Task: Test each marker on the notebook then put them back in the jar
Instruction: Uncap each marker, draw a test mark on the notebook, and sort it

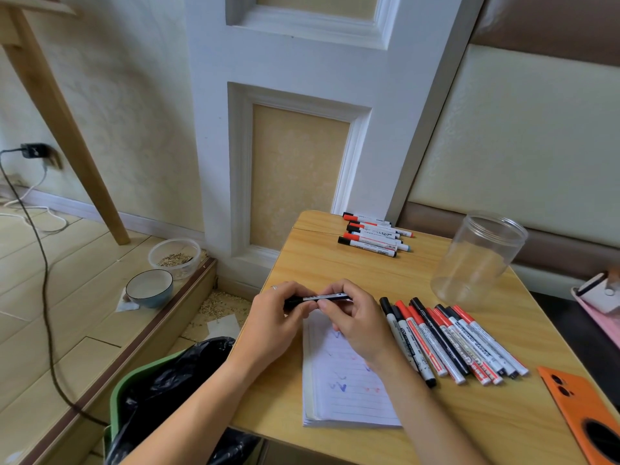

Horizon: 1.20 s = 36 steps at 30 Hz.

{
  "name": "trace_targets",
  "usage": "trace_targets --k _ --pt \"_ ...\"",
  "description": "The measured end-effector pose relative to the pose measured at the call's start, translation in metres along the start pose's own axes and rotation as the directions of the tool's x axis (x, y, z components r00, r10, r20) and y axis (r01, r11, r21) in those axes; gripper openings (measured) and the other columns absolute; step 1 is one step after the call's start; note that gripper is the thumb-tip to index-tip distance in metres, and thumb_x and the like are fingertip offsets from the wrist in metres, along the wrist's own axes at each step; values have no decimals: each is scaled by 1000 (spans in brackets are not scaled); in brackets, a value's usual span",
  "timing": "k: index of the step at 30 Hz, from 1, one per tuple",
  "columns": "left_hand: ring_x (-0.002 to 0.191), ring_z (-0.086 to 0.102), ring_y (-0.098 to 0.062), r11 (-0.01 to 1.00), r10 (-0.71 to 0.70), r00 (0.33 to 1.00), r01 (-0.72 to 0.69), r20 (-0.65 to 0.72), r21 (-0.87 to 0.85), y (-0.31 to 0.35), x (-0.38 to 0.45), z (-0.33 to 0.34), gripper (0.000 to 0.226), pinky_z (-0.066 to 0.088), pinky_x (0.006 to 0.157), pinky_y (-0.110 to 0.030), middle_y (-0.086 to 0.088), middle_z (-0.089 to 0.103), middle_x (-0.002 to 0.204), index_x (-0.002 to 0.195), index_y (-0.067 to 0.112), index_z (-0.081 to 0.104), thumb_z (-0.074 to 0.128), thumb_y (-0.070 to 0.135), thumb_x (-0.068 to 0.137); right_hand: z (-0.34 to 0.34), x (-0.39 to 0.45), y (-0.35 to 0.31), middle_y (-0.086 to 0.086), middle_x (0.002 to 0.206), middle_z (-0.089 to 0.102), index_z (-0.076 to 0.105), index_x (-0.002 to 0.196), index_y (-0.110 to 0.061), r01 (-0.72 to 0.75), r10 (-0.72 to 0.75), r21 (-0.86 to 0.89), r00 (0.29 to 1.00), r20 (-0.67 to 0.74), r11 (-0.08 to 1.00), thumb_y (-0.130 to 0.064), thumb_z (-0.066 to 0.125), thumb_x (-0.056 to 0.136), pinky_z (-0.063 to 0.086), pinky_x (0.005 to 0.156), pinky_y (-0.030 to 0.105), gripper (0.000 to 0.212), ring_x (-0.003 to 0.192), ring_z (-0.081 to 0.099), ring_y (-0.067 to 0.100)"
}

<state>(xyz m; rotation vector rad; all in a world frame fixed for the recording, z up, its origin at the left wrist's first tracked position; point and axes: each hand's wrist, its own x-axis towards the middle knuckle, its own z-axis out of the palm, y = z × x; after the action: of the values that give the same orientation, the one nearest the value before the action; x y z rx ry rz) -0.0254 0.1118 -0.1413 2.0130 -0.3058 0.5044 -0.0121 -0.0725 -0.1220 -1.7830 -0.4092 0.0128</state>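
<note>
Both hands' fingers (303,305) pinch one marker (318,298) | nearby label: "WHITEBOARD MARKER"

1. Notebook (345,391) on the counter (335,270), near its front edge.
2. Row of markers (449,340) just right of the notebook.
3. Jar (479,260) behind that row, tilted.
4. Second marker pile (372,234) at the counter's back edge, left of the jar.
5. Phone case (583,411) at the front right corner.
6. Bin (161,391) on the floor, left of the counter; two bowls (151,286) behind it.
</note>
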Motion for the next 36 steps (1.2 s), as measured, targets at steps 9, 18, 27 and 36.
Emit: trace_targets --k 9,18,27,36 --pt "89 64 -8 998 27 1000 -27 7 60 2 0 1 6 48 72 -21 17 68 90 98 29 70 72 26 93 0 5 10 -13 101 63 73 96 -27 164 -202 -315 975 -92 935 -20 75 93 50 88 24 8 103 63 10" --pt "135 39 -16 960 -114 990 88 87 264 2 -2 10 130 32 108 -28 -3 33 150 160 13 4 87 55 69 5 12 19 -9 98 59 62 101 -20 204 -414 -796 908 -63 570 -18 61 98 44 82 37 3 90 56 16" --pt "146 26 -15 923 -92 965 -10 247 385 -6 1 11 96 23 116 -38 8 29 156 157 42 5 65 60 84 -45 -21 11 -1 93 57 61 109 -18 -99 -360 -855 878 -316 509 -6 66 95 33 50 27 19 59 52 21" --pt "156 1 -10 816 -118 914 -133 388 562 -9 0 16 83 1 124 -35 7 22 166 157 41 25 7 72 82 -104 -78 41 4 90 59 72 98 -14 -289 -463 -897 779 -424 335 -25 57 95 46 76 44 18 85 59 31"
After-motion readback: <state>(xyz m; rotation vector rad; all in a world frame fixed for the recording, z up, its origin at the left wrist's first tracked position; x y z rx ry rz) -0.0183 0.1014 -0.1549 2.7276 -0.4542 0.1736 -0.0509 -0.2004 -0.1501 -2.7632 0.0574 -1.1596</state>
